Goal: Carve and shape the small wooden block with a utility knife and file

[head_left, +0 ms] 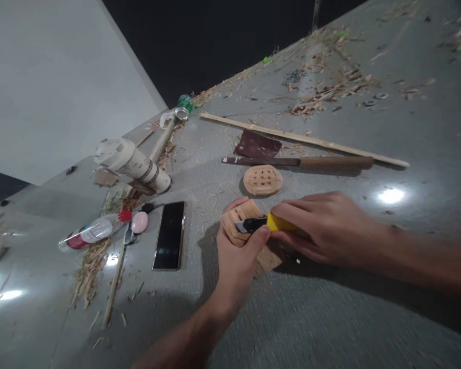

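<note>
My left hand [236, 261] is wrapped round a small piece of carved wood [249, 209], with the thumb lying along its near side. In my right hand [322, 228] is a yellow and black utility knife [280, 223], its blade pointing left and resting at the wood's upper face. The left thumb tip touches the knife near its front end. Just beyond the hands lies an oval wooden piece [263, 179] with a grid of small square holes. Part of the held wood is hidden by my fingers.
Behind the oval piece lie a wooden-handled file [330, 163], brown sandpaper [258, 144] and a long wooden strip [311, 139]. To the left are a phone [169, 236], a plastic bottle [90, 233], paper cups [138, 164] and a green can [184, 106]. Wood shavings [90, 271] are scattered about.
</note>
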Demonstrator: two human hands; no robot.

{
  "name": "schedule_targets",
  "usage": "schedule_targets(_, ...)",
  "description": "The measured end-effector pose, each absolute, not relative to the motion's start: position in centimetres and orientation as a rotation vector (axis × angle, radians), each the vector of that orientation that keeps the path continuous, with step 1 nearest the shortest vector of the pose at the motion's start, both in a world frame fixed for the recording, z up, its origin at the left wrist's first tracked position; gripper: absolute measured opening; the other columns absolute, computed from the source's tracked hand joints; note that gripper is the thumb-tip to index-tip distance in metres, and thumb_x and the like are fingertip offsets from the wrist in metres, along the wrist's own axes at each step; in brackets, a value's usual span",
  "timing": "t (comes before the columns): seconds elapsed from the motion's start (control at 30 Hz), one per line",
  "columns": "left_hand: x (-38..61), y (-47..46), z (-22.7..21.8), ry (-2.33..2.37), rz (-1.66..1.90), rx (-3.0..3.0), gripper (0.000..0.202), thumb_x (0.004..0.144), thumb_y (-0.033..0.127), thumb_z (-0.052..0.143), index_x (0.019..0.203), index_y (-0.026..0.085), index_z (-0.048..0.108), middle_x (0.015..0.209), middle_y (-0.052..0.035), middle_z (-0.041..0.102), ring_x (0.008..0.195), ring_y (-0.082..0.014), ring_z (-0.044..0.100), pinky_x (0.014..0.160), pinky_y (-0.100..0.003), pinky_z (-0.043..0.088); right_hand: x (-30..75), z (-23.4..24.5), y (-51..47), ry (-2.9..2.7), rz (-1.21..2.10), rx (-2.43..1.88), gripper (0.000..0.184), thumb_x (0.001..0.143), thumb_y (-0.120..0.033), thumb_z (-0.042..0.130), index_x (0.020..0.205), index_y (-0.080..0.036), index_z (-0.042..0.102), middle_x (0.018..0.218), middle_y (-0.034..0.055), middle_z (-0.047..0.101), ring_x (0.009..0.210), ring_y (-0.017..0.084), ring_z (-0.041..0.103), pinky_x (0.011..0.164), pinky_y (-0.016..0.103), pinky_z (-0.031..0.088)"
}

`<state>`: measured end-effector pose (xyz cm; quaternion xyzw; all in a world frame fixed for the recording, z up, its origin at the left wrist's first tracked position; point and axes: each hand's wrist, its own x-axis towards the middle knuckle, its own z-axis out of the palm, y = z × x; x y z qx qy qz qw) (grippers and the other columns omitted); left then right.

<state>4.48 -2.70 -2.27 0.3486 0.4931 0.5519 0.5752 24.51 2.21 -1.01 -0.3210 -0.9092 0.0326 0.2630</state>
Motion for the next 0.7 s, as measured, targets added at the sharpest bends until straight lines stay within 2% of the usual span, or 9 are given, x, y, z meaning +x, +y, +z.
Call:
schedule_targets(0.17, 4.41, -2.86, -1.92, 1.156, 1.258, 0.84, 0.067, 0.079, 0.044, 0.1, 0.136, 0.029, 0.07, 0.117, -0.0034, 0.074, 0.096, -0.0184, 0.073, 0.086, -0.03, 0.064, 24.98, -1.33, 2.49, -2.47, 0.196, -0.819, 0.03, 0.115, -0.042, 0.047, 0.095, -0.022, 0.058, 0.073, 0.0005, 0.065, 0.06, 0.015, 0.053, 0.062, 0.033, 0.026)
schedule_targets(0.3, 4.52, -2.89, -1.87, 1.132, 1.26, 0.826, 0.065, 0.079, 0.041, 0.1, 0.136, 0.031, 0.07, 0.111, -0.0004, 0.073, 0.092, -0.0158, 0.071, 0.083, -0.027, 0.063, 25.0, -1.26, 2.52, -2.465, 0.236, -0.813, 0.031, 0.114, -0.042, 0.047, 0.094, -0.022, 0.057, 0.071, -0.0001, 0.063, 0.06, 0.015, 0.051, 0.062, 0.033, 0.025)
schedule_targets(0.7, 4.45, -2.82, -2.14, 1.044, 1.25, 0.822, 0.071, 0.082, 0.036, 0.099, 0.143, 0.033, 0.063, 0.109, -0.0001, 0.077, 0.095, -0.0154, 0.074, 0.09, -0.028, 0.063, 25.09, -1.24, 2.46, -2.453, 0.257, -0.79, 0.029, 0.114, -0.041, 0.048, 0.093, -0.023, 0.057, 0.071, -0.0006, 0.062, 0.058, 0.014, 0.051, 0.06, 0.032, 0.027)
